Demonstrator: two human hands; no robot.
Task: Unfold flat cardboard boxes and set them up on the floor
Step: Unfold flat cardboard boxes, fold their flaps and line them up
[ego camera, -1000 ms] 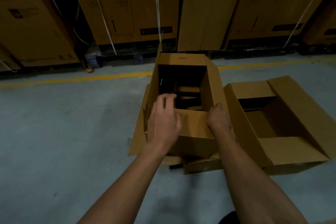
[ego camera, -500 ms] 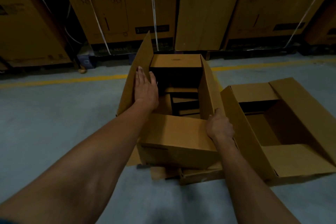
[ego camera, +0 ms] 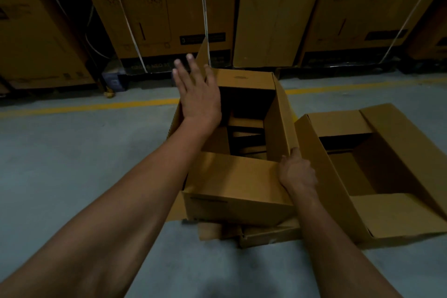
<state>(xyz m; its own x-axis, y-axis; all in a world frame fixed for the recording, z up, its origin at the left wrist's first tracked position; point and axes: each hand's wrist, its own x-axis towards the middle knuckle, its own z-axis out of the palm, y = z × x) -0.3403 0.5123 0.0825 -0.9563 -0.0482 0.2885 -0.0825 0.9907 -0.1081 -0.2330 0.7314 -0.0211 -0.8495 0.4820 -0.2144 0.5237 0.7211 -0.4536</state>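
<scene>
Cardboard box (ego camera: 238,186) number one sits on the grey floor (ego camera: 72,164) right in front of the person, squared up, top open, its long axis running straight away from the body toward the stacked cartons. Its near flap lies folded toward the viewer, the far flap (ego camera: 244,77) stands up at the back, and dark folded pieces show down inside. Underneath its near edge, flat cardboard (ego camera: 266,234) pokes out, apparently waiting its turn.

The left hand (ego camera: 197,99) is open, fingers straight and spread, laid against the tall left flap (ego camera: 203,53); whether it presses or only touches cannot be told. The right hand (ego camera: 296,172) curls its fingers round the near right corner, gripping the right wall's edge. So the left reaches far up the long side, while the right anchors close in, nearer the body.

Just beside the right wall, touching or nearly so, a second open box (ego camera: 387,176) rests on the floor, flaps splayed. Beyond both runs a yellow floor line (ego camera: 96,106), then a row of large strapped cartons (ego camera: 157,7).

Likely next: spreading that left flap outward, with the right hand steadying.
</scene>
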